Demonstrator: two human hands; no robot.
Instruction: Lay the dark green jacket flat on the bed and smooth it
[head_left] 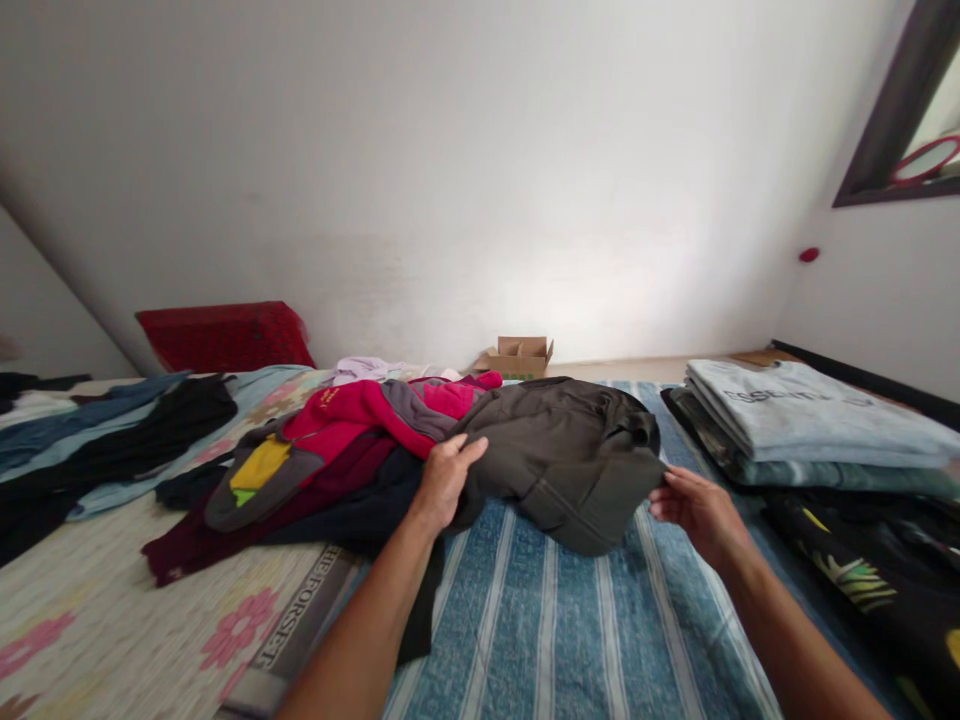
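A dark olive-grey garment lies bunched in front of me, partly lifted; its exact kind is hard to make out. My right hand pinches its right edge between thumb and fingers. At its left side, my left hand is closed on the cloth, thumb on top and fingertips partly hidden. Just left of that hand lies a heap with a red and grey jacket showing a yellow patch, on top of maroon and navy clothes. Beneath the garment spreads a blue striped sheet.
Folded clothes are stacked at right, topped by a light grey shirt with lettering; a black printed garment lies nearer. Jeans and black clothes spread at far left. A small cardboard box and a red case stand by the wall.
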